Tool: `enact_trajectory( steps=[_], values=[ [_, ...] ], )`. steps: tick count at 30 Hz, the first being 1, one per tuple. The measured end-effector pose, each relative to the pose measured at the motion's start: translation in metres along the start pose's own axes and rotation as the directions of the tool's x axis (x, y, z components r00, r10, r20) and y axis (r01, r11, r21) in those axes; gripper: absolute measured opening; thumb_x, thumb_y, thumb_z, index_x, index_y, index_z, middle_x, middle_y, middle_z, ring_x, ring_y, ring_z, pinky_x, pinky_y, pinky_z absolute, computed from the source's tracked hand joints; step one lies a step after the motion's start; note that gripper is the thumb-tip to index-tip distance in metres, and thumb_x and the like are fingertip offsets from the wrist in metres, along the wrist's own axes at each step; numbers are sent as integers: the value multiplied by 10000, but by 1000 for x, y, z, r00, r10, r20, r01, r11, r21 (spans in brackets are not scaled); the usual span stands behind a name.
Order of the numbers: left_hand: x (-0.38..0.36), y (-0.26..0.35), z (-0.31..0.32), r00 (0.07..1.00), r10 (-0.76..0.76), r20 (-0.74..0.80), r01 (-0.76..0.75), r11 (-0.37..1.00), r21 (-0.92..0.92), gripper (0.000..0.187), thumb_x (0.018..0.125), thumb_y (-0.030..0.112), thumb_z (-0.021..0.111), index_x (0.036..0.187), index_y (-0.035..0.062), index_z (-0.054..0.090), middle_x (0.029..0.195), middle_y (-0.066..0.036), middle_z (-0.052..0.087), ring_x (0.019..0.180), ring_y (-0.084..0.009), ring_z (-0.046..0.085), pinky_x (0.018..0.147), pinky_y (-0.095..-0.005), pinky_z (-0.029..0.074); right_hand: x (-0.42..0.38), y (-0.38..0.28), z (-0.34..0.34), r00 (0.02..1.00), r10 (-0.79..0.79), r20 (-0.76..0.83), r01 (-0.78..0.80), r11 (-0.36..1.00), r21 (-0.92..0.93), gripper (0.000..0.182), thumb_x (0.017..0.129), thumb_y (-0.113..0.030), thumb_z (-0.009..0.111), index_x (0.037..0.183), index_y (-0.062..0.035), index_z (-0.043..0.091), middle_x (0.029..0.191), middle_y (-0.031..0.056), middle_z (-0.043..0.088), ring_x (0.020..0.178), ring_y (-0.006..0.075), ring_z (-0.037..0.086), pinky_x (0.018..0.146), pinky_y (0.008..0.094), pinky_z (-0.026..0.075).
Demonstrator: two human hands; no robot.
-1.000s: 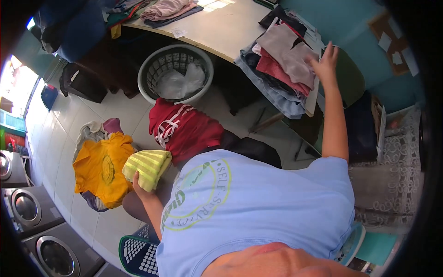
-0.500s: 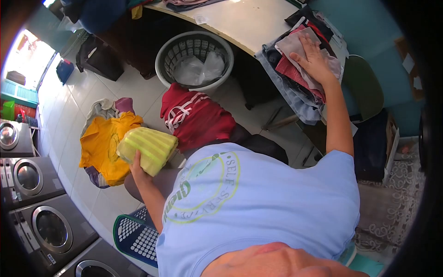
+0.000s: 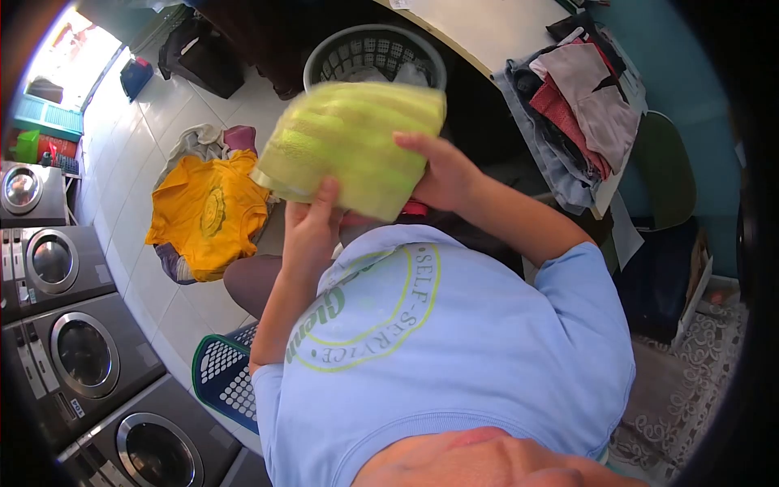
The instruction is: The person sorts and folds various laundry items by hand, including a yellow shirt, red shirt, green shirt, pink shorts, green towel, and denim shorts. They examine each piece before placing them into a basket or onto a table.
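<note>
A folded yellow-green striped cloth (image 3: 349, 146) is held up in front of my chest, slightly blurred. My left hand (image 3: 315, 223) grips its lower left edge with the thumb on top. At the right edge, my right hand (image 3: 442, 170) holds the same cloth, its thumb over the surface and its other fingers mostly hidden. Part of a red garment (image 3: 415, 209) shows beneath the cloth over my lap. On the table's corner lies a stack of folded clothes (image 3: 560, 118) with a pale pink piece (image 3: 588, 97) on top.
A yellow shirt (image 3: 213, 215) lies on other clothes on the floor at left. Beyond the cloth stands a grey basket (image 3: 376, 40) with clear plastic inside. A blue basket (image 3: 227, 377) is beside me. Front-loading machines (image 3: 85, 353) line the left; the table (image 3: 487, 28) is at upper right.
My right hand has left the clothes stack and now holds the yellow-green cloth. My left hand has raised that cloth and brought it rightward, in front of me. The view has shifted.
</note>
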State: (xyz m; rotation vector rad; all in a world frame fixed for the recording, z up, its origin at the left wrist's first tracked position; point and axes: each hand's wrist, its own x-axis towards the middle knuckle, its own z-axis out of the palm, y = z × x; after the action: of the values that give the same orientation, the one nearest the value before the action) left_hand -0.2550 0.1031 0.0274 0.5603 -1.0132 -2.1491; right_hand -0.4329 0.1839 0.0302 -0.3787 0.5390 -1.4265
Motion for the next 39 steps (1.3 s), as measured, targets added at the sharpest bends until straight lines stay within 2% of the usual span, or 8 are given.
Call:
enact_trajectory(
  steps=[7,13,19,27,29,33,35,39],
  values=[
    [14,12,-30,850,-245,467,-71,824,562,595,873,144,640,1375,30,342,1257,-134,512,1061,-175,552,877,-307,456,-45,-115,31,859,-398,-323,218,853,-474,385,806,-170,592,1143,10,546,1065,120,613,899,223,635,800,361,537],
    [39,-41,-148,877,-476,72,256,587,768,462,903,245,606,1299,53,465,1135,-55,574,966,-113,554,812,-276,461,-176,-253,-72,643,-618,-452,286,741,-608,421,886,-206,549,1241,10,482,1174,123,568,1023,232,584,898,357,479],
    [42,-53,-257,927,-205,-313,296,-110,949,455,825,312,670,1164,26,569,1051,-174,635,1017,-290,605,878,-380,464,-281,-305,-243,389,-653,-650,267,755,-599,426,954,-217,484,1324,-12,429,1277,123,529,1138,246,539,988,374,431],
    [43,-54,-313,797,280,-535,604,-364,709,318,776,216,685,1045,71,596,1136,-144,504,1088,-337,522,876,-461,460,-238,-302,-213,332,-714,-616,196,691,-696,428,934,-235,464,1278,20,468,1240,123,548,1118,243,549,960,347,436],
    [43,-62,-330,755,341,-560,655,-379,653,323,769,189,687,1052,77,582,1144,-134,494,1090,-324,520,871,-461,464,-211,-275,-152,71,-753,-654,228,650,-725,470,891,-260,524,1260,27,480,1202,110,562,1095,241,555,936,362,446],
    [46,-59,-338,665,479,-573,733,-273,623,349,781,168,672,1093,74,548,1160,-130,501,1107,-307,518,860,-437,479,-150,-213,-40,-444,-871,212,-140,-166,-976,536,714,-100,770,1118,54,452,1155,210,471,1080,297,508,936,408,441],
    [49,-60,-347,630,506,-589,757,-230,612,330,786,160,662,1083,71,546,1157,-134,516,1099,-319,526,851,-429,488,-139,-199,-10,-124,-737,665,-579,-491,-651,531,748,-120,753,1140,31,428,1158,188,448,1079,291,499,943,402,438],
    [42,-56,-350,645,486,-589,726,-151,671,273,789,132,638,1039,43,570,1105,-160,580,1044,-346,572,833,-418,503,-82,-150,24,318,-428,846,-215,-902,-376,435,830,-105,668,1185,-16,432,1219,177,460,1127,317,496,989,401,400]
  ],
)
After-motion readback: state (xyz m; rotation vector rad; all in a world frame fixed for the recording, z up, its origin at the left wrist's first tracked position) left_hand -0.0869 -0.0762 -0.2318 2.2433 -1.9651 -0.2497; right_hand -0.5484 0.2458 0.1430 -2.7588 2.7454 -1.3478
